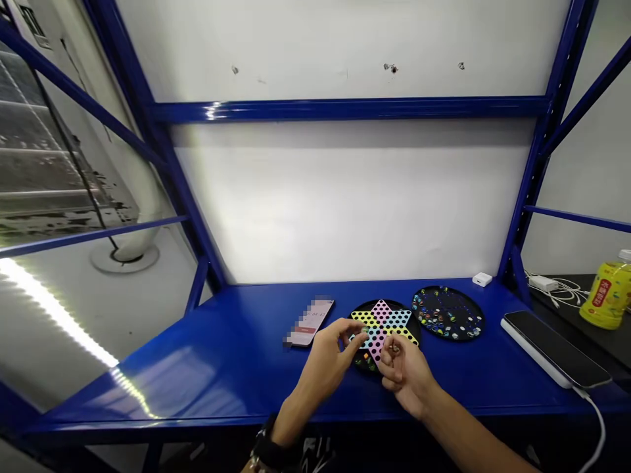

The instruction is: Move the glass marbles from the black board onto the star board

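Note:
A round black Chinese-checkers board (384, 323) with a pink, yellow and blue star of holes lies on the blue shelf. My left hand (331, 355) hovers at the board's left edge, fingers curled in a pinch near a small marble. Over the board's near edge my right hand (405, 369) is closed, fingertips pressed together on something small I cannot make out. To the right of the board sits a black round tray (447, 313) holding several coloured marbles.
A phone (310, 322) lies left of the board. A second phone on a white power bank (555, 347) with a cable sits at the right. A small white box (482, 279) is at the back. A yellow bottle (610, 290) and charger stand on the neighbouring black table.

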### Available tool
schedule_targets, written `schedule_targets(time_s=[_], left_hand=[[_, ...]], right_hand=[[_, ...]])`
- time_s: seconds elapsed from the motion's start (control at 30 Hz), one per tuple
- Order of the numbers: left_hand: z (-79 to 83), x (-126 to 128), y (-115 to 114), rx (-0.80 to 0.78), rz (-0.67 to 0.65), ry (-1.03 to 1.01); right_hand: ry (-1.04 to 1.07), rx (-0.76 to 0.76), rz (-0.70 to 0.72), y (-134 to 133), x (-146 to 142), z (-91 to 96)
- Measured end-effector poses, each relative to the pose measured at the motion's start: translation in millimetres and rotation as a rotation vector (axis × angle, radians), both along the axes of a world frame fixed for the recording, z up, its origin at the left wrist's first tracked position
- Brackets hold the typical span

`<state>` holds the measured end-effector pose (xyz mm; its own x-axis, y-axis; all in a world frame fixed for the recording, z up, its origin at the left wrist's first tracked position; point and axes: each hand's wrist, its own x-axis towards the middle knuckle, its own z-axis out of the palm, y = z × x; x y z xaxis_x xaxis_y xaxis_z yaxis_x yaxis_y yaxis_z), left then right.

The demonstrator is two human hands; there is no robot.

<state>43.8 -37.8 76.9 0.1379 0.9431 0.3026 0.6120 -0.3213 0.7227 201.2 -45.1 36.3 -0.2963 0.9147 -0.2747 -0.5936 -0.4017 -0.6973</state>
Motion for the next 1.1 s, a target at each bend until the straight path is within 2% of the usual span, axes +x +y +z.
schedule_targets(time_s=[0.07,0.13,0.27,0.3,0.37,0.5,0.57,0.67,0.9,1.1], left_hand=[[9.0,8,-13,0.000,-0.073,-0.007],[14.9,16,-27,-0.033,-0.173,0.073],[18.3,20,-37,-0.044,-0.335,0.229],[17.4,18,-34,-0.023,-0.331,0.234],[12.9,11,-27,0.024,-0.238,0.269],[-5.7,1,-10,0.051,-0.001,0.602],[-15.0,2,-7,0.036,0.021,0.726],[-22.6,10,-8,-0.011,-0.013,0.752],[-18.3,13,1,-0.203,0.037,0.620],[-7.8,17,13,-0.237,0.060,0.783]], right_hand=[[0.163,-0.151,0.112,-11,-7,1.1],[0.233,-0.252,0.164,-21,-13,-0.2],[0.249,-0.343,0.069,-28,-15,-4.1],[0.250,-0.329,0.039,-27,-13,-4.5],[0.260,-0.278,-0.003,-24,-8,-5.1],[0.251,-0.219,-0.062,-17,1,-6.8],[0.240,-0.209,-0.066,-16,3,-8.6],[0.232,-0.196,-0.058,-15,4,-11.4],[0.228,-0.156,-0.039,-12,8,-12.9],[0.233,-0.173,-0.047,-8,8,-11.8]])
